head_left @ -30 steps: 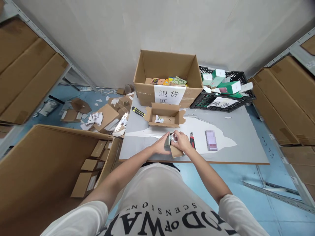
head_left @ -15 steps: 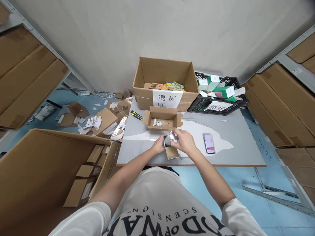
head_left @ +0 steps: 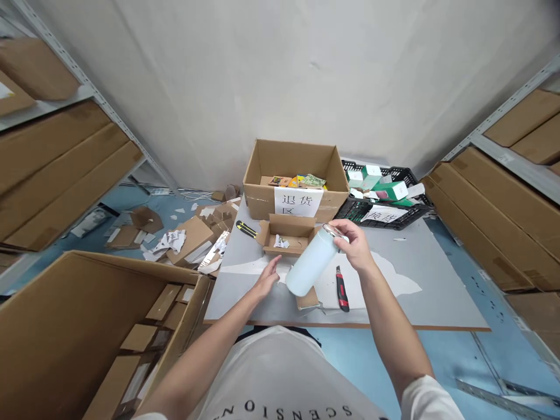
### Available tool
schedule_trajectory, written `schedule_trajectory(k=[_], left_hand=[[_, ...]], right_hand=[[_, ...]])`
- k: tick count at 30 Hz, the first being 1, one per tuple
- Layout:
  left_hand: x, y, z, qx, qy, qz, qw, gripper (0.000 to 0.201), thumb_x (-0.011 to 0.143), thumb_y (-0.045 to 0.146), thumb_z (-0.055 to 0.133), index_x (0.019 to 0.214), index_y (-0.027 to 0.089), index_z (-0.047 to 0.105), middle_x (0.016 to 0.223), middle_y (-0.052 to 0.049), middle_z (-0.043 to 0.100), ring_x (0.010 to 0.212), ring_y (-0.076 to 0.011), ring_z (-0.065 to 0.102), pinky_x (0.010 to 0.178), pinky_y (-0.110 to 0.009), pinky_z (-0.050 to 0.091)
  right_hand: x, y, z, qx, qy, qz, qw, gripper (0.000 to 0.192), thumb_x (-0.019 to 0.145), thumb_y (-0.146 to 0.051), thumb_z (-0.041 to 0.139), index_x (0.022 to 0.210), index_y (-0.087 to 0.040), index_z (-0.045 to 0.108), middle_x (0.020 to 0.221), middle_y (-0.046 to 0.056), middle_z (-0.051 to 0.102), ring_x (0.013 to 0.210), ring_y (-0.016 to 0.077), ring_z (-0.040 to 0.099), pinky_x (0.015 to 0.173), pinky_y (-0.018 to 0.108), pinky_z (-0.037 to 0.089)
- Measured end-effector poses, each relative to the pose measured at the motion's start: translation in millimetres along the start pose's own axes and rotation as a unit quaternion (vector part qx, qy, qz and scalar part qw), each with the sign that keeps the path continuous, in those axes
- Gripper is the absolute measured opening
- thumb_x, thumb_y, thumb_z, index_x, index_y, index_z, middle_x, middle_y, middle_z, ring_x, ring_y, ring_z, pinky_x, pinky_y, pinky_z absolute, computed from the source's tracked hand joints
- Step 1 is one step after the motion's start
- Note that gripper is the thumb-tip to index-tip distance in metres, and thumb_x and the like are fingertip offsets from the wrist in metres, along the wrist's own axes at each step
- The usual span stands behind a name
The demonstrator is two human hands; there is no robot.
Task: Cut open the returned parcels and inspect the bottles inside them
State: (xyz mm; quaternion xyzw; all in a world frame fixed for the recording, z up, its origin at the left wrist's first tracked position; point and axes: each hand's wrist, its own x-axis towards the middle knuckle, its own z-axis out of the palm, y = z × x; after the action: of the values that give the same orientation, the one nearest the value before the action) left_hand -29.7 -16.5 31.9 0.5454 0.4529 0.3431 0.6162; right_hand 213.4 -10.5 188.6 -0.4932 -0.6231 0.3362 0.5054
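Pale blue tumbler (head_left: 311, 262) tilted, top in right hand (head_left: 355, 245) grip, above table (head_left: 437, 303)

Table (head_left: 437, 280) bears cartons, crate, knives

Small carton (head_left: 289, 234) before big box (head_left: 294, 178)

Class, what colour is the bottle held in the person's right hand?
Pale blue bottle, seen in the head view.
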Motion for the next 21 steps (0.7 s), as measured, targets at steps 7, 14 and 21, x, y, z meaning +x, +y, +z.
schedule_trajectory(k=[7,14,21], left_hand=[[-41,59,23.5,-0.349,-0.383,-0.193,0.833,0.076,0.075,0.068,0.044,0.125,0.011,0.051,0.122,-0.021,0.057,0.111,-0.0376,0.056,0.092,-0.054,0.037],[-53,35,34.6,-0.435,-0.359,-0.225,0.795,0.067,0.066,0.059,0.062,0.115,0.013,0.059,0.115,-0.017,0.062,0.104,-0.0335,0.059,0.082,-0.045,0.043],[-51,34,39.4,-0.397,-0.217,-0.129,0.882,0.076,0.06,0.042,0.08,0.127,0.023,0.048,0.116,-0.011,0.06,0.104,-0.0274,0.059,0.09,-0.042,0.042]], right_hand=[[-12,47,50,0.15,-0.026,0.141,0.978,0.064,0.078,-0.069,0.029,0.113,-0.019,0.051,0.105,0.015,0.067,0.084,0.0262,0.064,0.068,0.039,0.05],[-28,67,69,0.131,-0.008,0.157,0.979,0.073,0.086,-0.058,0.006,0.133,-0.013,0.039,0.112,0.019,0.064,0.087,0.0271,0.064,0.072,0.04,0.049],[-32,64,55,0.115,0.036,0.12,0.985,0.068,0.086,-0.061,0.023,0.138,-0.018,0.033,0.135,0.016,0.05,0.111,0.0252,0.056,0.08,0.039,0.048]])
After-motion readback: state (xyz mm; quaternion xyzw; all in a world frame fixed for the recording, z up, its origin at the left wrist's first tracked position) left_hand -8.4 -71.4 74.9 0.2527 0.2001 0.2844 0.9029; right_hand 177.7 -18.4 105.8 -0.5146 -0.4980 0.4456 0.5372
